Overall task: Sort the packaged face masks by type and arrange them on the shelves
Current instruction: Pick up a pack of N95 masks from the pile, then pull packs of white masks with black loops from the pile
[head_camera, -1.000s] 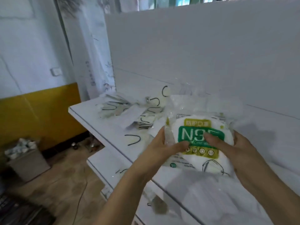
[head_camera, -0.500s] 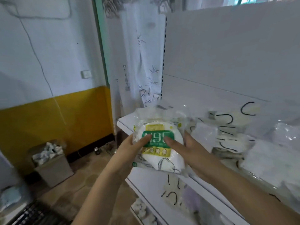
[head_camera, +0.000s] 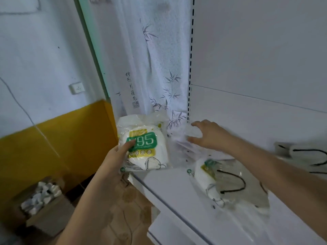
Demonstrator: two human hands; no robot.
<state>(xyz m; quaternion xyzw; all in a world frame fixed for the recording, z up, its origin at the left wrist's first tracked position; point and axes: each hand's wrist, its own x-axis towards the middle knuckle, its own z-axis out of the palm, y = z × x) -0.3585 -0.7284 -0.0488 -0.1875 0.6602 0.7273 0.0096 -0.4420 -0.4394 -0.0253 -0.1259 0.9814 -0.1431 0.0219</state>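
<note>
A: Hands first, please. What does the head view show of them?

B: The left hand [head_camera: 115, 157] comes up from about 7 o'clock and grips a pack of N95 masks [head_camera: 144, 147]. The thumb lies across the green label on its front, and the other fingers are behind the pack, hidden. The pack stands almost upright, just past the left end of the shelf [head_camera: 169, 188], in front of the curtain [head_camera: 150, 68].

A: And the right hand?

B: The right hand [head_camera: 206, 136] reaches in from 4 o'clock. Its fingers are spread and loosely bent, over some clear plastic packaging [head_camera: 178, 138] at the back left corner of the shelf. The fingertips seem to touch the plastic, but I cannot tell if they grasp it; the hand looks released.

A: Where are the other masks?

B: A second mask pack [head_camera: 210, 181] with a green and yellow label lies flat on the shelf at about 5 o'clock from the middle of the picture, under the right forearm. A black ear loop [head_camera: 237, 183] shows just beside it, under clear wrapping. More masks with black loops [head_camera: 304, 154] lie at 3 o'clock, blurred, well apart from the held pack.

A: Anything else around?

B: A cardboard box [head_camera: 44, 204] with crumpled white things stands on the floor at 8 o'clock, below the yellow part of the wall [head_camera: 53, 138]. A white socket [head_camera: 77, 87] is on the wall at 10 o'clock.
</note>
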